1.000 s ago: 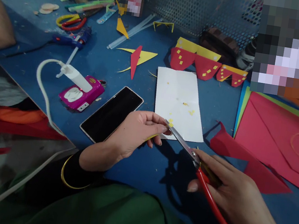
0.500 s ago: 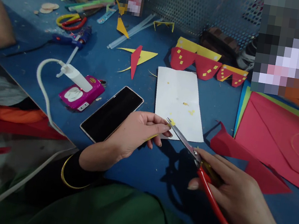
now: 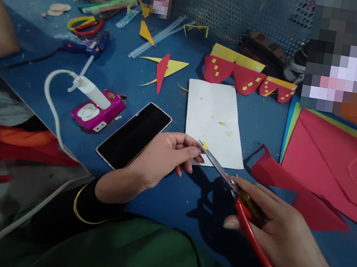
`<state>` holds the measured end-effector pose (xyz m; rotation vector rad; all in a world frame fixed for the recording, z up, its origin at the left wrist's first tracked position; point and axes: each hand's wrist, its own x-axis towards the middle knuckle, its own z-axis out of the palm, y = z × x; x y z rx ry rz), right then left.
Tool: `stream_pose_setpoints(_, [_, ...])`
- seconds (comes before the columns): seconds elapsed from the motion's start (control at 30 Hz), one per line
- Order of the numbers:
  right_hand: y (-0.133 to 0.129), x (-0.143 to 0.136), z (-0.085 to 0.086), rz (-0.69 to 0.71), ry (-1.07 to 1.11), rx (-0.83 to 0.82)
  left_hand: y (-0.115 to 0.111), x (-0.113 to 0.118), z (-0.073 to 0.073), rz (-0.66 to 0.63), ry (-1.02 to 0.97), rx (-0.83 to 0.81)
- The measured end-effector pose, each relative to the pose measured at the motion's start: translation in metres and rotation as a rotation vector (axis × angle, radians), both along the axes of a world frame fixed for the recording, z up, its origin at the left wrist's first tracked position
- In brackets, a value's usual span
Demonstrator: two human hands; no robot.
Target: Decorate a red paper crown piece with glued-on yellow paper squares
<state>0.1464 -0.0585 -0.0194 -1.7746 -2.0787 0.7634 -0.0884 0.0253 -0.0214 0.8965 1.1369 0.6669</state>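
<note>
1. The left hand (image 3: 164,155) is being held in a narrow pinch, thumb against fingertips, and a small yellow paper piece (image 3: 205,145) is being gripped at their ends.
2. The scissors (image 3: 232,183) are being held in the right hand (image 3: 282,222); the red handle is being left partly exposed along the near side of the palm, while the other handle is being mostly covered by the fingers.
3. The blades are being pointed far and left, nearly together, with the tips just beside the left fingertips and the yellow paper piece.
4. The yellow paper piece is being shown as a bright, small, irregular bit; its remaining length is being hidden by the hand. It is being seen over the near left part of a creased white sheet (image 3: 213,107), on which yellow scraps (image 3: 228,133) are being carried.
5. The sheet is being supported by the blue table (image 3: 263,129), between a dark phone (image 3: 134,135) on the left and cut red paper (image 3: 276,169) on the right.
</note>
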Motion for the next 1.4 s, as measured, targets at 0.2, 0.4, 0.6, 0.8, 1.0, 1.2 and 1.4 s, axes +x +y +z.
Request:
stream_pose_setpoints(0.2, [-0.001, 0.000, 0.001, 0.005, 0.005, -0.028, 0.000, 0.000, 0.000, 0.000, -0.004, -0.014])
stream_pose_setpoints(0.4, [-0.001, 0.000, 0.004, -0.020, 0.083, -0.098, 0.000, 0.001, 0.000, 0.004, 0.000, -0.014])
stream_pose_setpoints(0.6, [0.000, 0.002, 0.003, 0.000, 0.117, -0.131, 0.000, 0.002, 0.000, 0.006, 0.017, -0.030])
stream_pose_setpoints(0.8, [0.001, 0.005, 0.001, 0.017, 0.090, -0.116, 0.000, 0.001, 0.000, -0.006, 0.023, -0.033])
stream_pose_setpoints(1.0, [0.002, 0.012, -0.004, -0.012, 0.035, -0.070, 0.001, -0.001, -0.002, -0.005, 0.008, -0.020])
stream_pose_setpoints(1.2, [0.000, 0.013, -0.003, -0.011, -0.030, -0.053, 0.001, 0.001, -0.001, 0.040, -0.025, -0.025])
stream_pose_setpoints(1.4, [-0.002, 0.008, -0.001, 0.005, -0.041, -0.005, 0.001, 0.001, 0.001, 0.042, -0.023, -0.040])
